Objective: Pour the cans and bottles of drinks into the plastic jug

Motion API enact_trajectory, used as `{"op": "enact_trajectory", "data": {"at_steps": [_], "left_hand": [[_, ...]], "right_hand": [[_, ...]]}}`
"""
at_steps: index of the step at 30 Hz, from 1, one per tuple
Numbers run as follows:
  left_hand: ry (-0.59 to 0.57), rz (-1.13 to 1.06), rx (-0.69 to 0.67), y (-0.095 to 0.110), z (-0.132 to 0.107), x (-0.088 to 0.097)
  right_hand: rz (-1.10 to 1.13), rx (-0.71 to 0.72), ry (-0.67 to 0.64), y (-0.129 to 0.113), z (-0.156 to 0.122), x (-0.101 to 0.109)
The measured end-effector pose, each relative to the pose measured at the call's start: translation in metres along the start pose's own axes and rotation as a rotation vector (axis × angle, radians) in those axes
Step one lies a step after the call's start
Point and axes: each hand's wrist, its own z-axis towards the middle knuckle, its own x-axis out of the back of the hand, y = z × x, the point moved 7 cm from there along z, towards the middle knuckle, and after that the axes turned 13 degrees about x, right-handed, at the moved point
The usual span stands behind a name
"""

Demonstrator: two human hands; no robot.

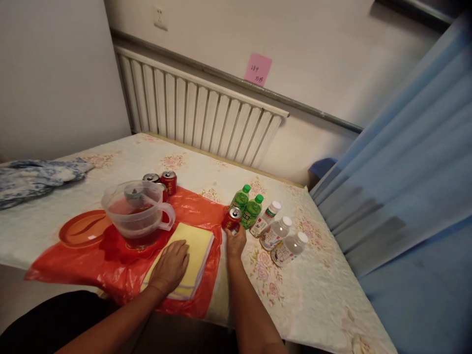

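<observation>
My left hand lies flat, fingers outstretched, on a folded yellow cloth with a pale purple edge. With my right hand I grip a red drink can, which stands upright beside two green-capped bottles. The cloth rests on a red plastic sheet. Left of it stands a clear plastic jug with a handle, on a red scalloped dish; a small greenish item shows within the jug. Two more cans are behind the jug, partly hidden by it.
Three white-capped clear bottles form a row to the right of the green ones. An orange-red lid lies at the left, near a blue-and-white cloth. A radiator backs the table; a blue curtain hangs at right.
</observation>
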Motion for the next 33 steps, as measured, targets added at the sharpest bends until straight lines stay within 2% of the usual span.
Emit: {"op": "enact_trajectory", "data": {"at_steps": [33], "left_hand": [[0.001, 0.024, -0.011, 0.001, -0.0007, -0.0002]], "right_hand": [[0.01, -0.024, -0.011, 0.0061, -0.0015, -0.0036]]}}
